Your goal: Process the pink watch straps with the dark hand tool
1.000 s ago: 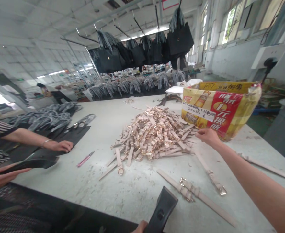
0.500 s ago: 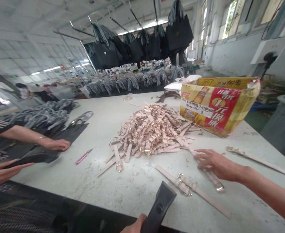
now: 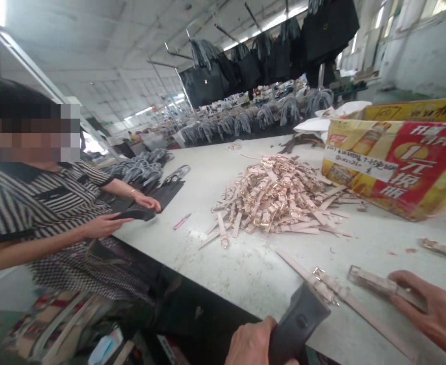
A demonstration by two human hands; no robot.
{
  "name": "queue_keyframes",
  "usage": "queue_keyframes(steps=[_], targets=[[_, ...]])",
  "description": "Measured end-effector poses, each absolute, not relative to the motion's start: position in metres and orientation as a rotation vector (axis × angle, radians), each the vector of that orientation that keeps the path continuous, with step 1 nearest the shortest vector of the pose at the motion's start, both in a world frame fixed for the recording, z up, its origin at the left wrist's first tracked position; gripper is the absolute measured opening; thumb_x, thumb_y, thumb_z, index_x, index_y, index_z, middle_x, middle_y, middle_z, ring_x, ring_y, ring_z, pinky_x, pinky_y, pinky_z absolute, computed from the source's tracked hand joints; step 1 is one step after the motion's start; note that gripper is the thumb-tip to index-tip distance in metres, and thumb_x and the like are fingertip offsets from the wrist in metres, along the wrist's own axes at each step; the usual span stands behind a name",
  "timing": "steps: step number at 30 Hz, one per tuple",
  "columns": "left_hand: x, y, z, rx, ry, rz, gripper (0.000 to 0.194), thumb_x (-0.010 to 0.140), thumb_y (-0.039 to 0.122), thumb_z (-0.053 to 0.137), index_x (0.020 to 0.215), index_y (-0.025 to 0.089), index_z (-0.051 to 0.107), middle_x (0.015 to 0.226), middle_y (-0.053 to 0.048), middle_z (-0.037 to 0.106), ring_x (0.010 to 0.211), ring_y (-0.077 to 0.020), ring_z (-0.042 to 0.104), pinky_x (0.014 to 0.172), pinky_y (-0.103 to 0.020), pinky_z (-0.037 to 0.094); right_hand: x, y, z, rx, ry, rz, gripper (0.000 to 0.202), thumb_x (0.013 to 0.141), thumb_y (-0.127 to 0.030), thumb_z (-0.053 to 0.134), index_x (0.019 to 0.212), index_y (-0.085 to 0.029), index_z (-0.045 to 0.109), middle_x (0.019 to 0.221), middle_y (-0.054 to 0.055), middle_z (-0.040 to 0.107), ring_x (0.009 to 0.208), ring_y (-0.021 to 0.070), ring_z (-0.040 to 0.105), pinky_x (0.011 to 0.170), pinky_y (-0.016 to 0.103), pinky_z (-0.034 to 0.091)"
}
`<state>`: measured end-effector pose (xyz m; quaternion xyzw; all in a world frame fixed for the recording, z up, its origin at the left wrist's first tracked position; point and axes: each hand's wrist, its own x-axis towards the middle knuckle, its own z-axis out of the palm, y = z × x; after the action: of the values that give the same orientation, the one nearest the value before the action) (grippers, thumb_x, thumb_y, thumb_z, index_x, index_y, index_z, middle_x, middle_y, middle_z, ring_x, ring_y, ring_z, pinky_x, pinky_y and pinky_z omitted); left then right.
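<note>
My left hand (image 3: 250, 340), at the lower edge of the view, is wrapped round a black strap-like piece (image 3: 296, 324) with a small round stud or hole near its wide end. At the right, my right hand (image 3: 430, 306) grips a beige buckle strap (image 3: 373, 280) between thumb and fingers, its buckle end pointing left. Two more beige buckle straps (image 3: 371, 314) lie on the table between my hands, their buckles side by side. Beyond them rises a heap of beige buckle straps (image 3: 280, 195) with gold-coloured buckles.
A yellow and red cardboard box (image 3: 405, 172) stands behind my right hand. Another buckle strap (image 3: 441, 249) lies at the right edge. On the left, a co-worker (image 3: 51, 213) holds a black piece (image 3: 141, 214). A pink pen-like tool (image 3: 181, 221) lies on the white table (image 3: 208, 263).
The view has swung left, bringing the co-worker more fully in. My right hand has closed on a buckle strap and drawn it nearer. My left hand still holds the black piece.
</note>
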<state>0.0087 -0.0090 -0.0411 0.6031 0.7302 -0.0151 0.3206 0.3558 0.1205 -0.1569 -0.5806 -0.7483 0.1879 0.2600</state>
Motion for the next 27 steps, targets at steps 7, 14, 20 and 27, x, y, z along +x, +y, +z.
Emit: queue_keyframes(steps=[7, 14, 20, 27], targets=[[0.009, -0.009, -0.032, 1.631, 1.917, -0.038, 0.031, 0.074, 0.041, 0.058, 0.093, 0.018, 0.065, 0.085, -0.008, 0.069, 0.083, -0.0242, 0.064, 0.069, -0.028, 0.044, 0.282, 0.066, -0.126, -1.282, -2.276, 0.761, 0.037, 0.09, -0.037, 0.049, 0.126, -0.036, 0.053, 0.11, 0.004, 0.066, 0.089, 0.0237, 0.068, 0.074, 0.032, 0.057], [0.007, -0.012, -0.033, 1.647, 1.993, -0.015, 0.027, 0.079, 0.037, 0.055, 0.097, 0.02, 0.064, 0.088, -0.007, 0.07, 0.087, -0.0243, 0.065, 0.078, -0.03, 0.045, 0.235, 0.115, -0.121, -1.276, -2.328, 0.695, 0.034, 0.091, -0.027, 0.044, 0.119, -0.026, 0.063, 0.104, 0.006, 0.062, 0.088, 0.021, 0.065, 0.079, 0.032, 0.051], [0.006, -0.01, -0.033, 1.631, 1.963, -0.02, 0.026, 0.079, 0.037, 0.055, 0.096, 0.019, 0.064, 0.087, -0.006, 0.071, 0.085, -0.0231, 0.065, 0.073, -0.028, 0.045, 0.234, 0.116, -0.109, -1.26, -2.197, 0.663, 0.025, 0.085, -0.028, 0.053, 0.105, -0.021, 0.066, 0.097, 0.006, 0.065, 0.086, 0.0217, 0.064, 0.077, 0.032, 0.049], [0.006, -0.01, -0.038, 1.652, 1.897, 0.015, 0.03, 0.081, 0.042, 0.054, 0.097, 0.019, 0.063, 0.086, -0.005, 0.07, 0.082, -0.0211, 0.065, 0.072, -0.026, 0.044, 0.255, 0.064, -0.125, -1.312, -2.116, 0.705, 0.019, 0.086, -0.023, 0.051, 0.1, -0.022, 0.063, 0.098, 0.007, 0.061, 0.092, 0.0225, 0.06, 0.08, 0.035, 0.05]])
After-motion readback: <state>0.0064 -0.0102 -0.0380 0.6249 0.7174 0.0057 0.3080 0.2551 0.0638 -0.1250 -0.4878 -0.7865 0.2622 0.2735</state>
